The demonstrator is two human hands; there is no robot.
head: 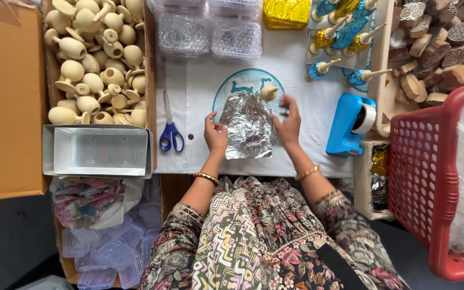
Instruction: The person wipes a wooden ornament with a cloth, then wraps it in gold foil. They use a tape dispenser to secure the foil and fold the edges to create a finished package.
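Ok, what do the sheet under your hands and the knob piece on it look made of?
The sheet looks like thin metal foil: silvery, shiny, full of creases. The knob piece looks like bare, unpainted wood, pale and matte like those in the box. Left hand and right hand press the foil's edges.

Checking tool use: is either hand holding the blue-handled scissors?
No, the blue-handled scissors lie untouched beside the left hand.

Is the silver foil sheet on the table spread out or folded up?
Mostly spread: the foil sheet lies open and crinkled between left hand and right hand.
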